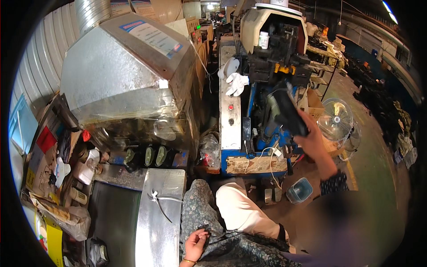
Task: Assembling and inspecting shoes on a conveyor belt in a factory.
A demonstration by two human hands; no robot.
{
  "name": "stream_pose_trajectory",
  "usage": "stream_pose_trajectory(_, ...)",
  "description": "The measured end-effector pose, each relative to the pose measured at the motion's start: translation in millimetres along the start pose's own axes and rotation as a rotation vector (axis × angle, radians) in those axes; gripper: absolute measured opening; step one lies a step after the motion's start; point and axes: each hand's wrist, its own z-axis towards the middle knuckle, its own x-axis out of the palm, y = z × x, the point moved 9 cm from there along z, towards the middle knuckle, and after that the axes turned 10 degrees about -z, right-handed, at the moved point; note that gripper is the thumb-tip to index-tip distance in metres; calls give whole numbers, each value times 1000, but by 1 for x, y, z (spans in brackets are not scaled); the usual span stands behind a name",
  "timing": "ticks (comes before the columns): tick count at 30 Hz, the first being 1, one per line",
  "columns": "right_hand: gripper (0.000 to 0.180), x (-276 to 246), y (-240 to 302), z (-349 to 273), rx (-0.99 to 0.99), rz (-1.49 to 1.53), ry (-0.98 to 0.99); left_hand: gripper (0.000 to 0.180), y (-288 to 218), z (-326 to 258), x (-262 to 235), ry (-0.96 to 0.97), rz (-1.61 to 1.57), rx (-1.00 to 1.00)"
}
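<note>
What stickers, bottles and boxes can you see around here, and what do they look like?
Label: on top of the metal hood, a long white rectangle with a blue band at its far end.
White bottle: small, round, upright on the machine at the back.
Cardboard box: plain brown, beside the fan.
Plastic tub: clear bluish, square, on the floor.
White jug: lying among the clutter on the left.
Yellow sheet: at the lower left edge.

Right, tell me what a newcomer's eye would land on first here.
First, the big silver metal hood filling the upper left, with dark shoes lined up under it. Next, the right hand at centre right, raised and gripping a black shoe in front of the blue machine, where a white glove hangs. The left hand rests low on the patterned cloth over the lap, beside pliers on a metal shelf.
</note>
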Motion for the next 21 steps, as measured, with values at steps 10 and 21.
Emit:
stream_pose_trajectory(10,74,40,-106,98,114,-944,325,30,-7,14,21,-51,-127,-16)
stream_pose_trajectory(21,63,58,-109,65,247,-578,147,29,5,11,19,-194,-235,-22)
